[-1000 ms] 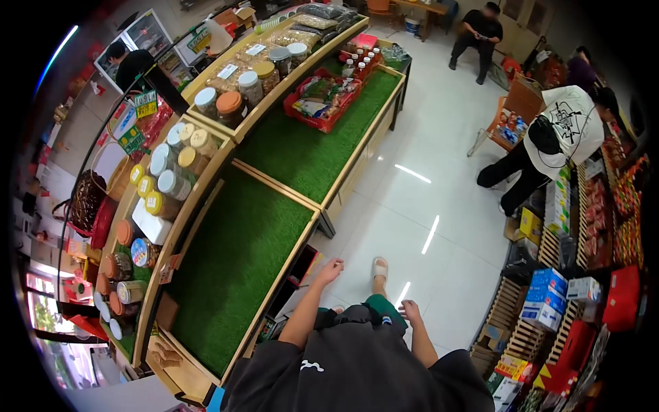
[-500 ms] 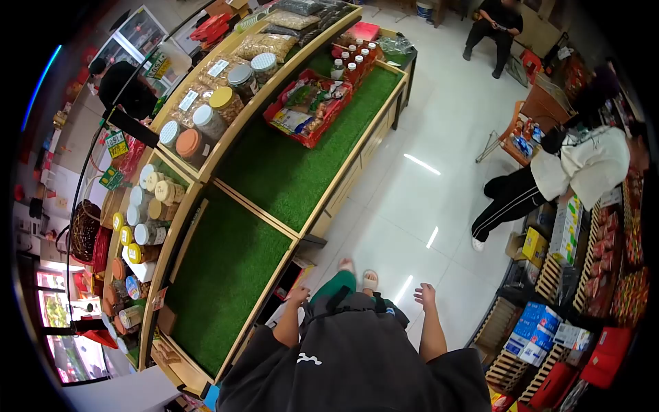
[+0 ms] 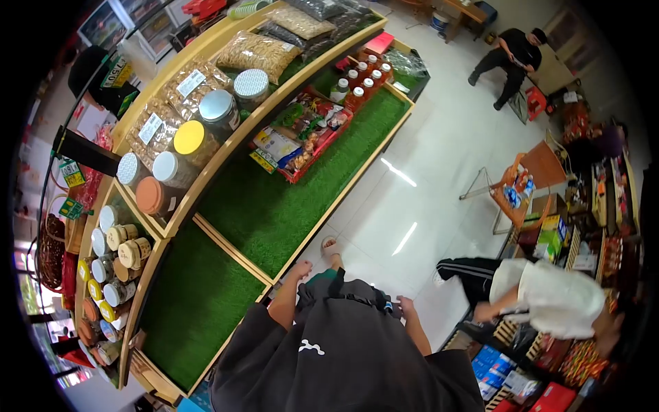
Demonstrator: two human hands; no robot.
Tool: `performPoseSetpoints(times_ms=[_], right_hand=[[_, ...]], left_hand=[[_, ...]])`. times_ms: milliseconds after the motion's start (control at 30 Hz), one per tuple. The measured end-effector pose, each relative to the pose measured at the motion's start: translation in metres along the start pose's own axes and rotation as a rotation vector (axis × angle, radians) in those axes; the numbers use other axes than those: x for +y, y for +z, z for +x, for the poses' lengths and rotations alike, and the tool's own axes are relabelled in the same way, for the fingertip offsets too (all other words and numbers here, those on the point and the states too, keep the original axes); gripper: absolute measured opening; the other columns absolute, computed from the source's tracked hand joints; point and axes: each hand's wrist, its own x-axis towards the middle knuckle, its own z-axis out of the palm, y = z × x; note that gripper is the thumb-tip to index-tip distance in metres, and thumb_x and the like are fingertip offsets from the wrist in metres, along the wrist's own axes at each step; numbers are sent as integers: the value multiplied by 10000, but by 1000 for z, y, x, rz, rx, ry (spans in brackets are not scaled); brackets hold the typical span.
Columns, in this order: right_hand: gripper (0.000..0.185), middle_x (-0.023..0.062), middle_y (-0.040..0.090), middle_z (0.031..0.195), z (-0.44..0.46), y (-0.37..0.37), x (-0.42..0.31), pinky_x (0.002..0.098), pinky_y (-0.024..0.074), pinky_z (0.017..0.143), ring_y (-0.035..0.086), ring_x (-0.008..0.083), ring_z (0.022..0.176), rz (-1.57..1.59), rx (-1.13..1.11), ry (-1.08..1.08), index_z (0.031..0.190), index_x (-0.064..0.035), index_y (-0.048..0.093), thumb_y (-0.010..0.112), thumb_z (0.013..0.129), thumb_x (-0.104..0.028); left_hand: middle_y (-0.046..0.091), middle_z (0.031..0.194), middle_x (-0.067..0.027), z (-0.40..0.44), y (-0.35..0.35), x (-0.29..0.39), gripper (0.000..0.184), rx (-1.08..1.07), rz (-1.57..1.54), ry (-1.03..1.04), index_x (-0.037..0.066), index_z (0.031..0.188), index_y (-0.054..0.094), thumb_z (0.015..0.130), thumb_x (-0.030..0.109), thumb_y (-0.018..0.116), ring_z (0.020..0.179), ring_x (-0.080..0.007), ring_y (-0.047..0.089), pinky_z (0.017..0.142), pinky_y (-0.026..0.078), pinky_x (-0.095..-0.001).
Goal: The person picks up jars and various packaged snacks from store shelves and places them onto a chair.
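My left hand hangs beside the corner of the lower display shelf, its fingers loosely bent with nothing visible in them. On the other side, my right hand is by my waist, near the end of a black strap; its fingers look apart and it holds nothing that I can see. The shelf's green turf lining lies left of my left hand. Farther along it sits a red crate of packaged goods, with red-filled bottles behind.
Jars and bagged goods line the upper shelf. A person in a white top bends over stocked racks at right, close to the aisle. A wooden chair holding packets stands ahead; another person sits farther back.
I have moved forward along the shelf. My right hand has come in toward my waist. The person in white is now nearer, with an arm reaching down.
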Motion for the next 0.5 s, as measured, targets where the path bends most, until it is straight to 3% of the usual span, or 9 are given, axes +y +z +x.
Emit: performPoseSetpoints(times_ms=[100, 167, 300, 367, 467, 500], right_hand=[[412, 166, 608, 926, 4, 4, -88, 363, 506, 581, 616, 259, 713, 121, 166, -125, 1151, -59, 475, 527, 816, -294], [401, 159, 612, 961, 9, 15, -150, 358, 518, 582, 622, 264, 735, 129, 154, -173, 1150, -92, 463, 524, 816, -304], [411, 156, 615, 966, 32, 58, -289, 361, 513, 592, 619, 253, 759, -62, -13, -218, 1154, -74, 468, 512, 821, -309], [387, 148, 629, 916, 62, 83, -348, 344, 509, 582, 615, 226, 732, -190, -135, -375, 1141, -55, 511, 471, 840, -294], [365, 117, 631, 862, 64, 163, -459, 297, 487, 544, 589, 179, 652, -429, -189, -489, 1117, -54, 530, 468, 849, -294], [343, 87, 621, 812, 70, 194, -491, 266, 458, 504, 567, 148, 611, -441, -215, -570, 1082, -52, 534, 486, 849, -298]], left_hand=[[629, 905, -168, 41, -18, 42, 392, 108, 117, 199, 21, 1098, 531, 861, 321, 446, 797, -251, 608, 768, 459, -370], [621, 871, -79, 50, -20, 63, 337, 216, -47, 328, 69, 1045, 536, 843, 331, 469, 717, -155, 586, 593, 458, -297], [621, 947, -70, -6, -45, 135, 332, 143, -360, 321, 94, 1080, 527, 851, 328, 468, 780, -153, 593, 649, 457, -296], [615, 1011, -59, -7, -40, 129, 352, 216, -658, 94, 113, 1116, 512, 857, 350, 478, 831, -155, 594, 682, 454, -310], [609, 978, -38, -6, -32, 136, 332, 384, -887, -40, 96, 1140, 505, 901, 322, 456, 843, -146, 574, 727, 451, -333], [614, 986, -33, -10, -36, 150, 313, 387, -908, -2, 99, 1122, 514, 910, 321, 452, 823, -134, 582, 712, 446, -303]])
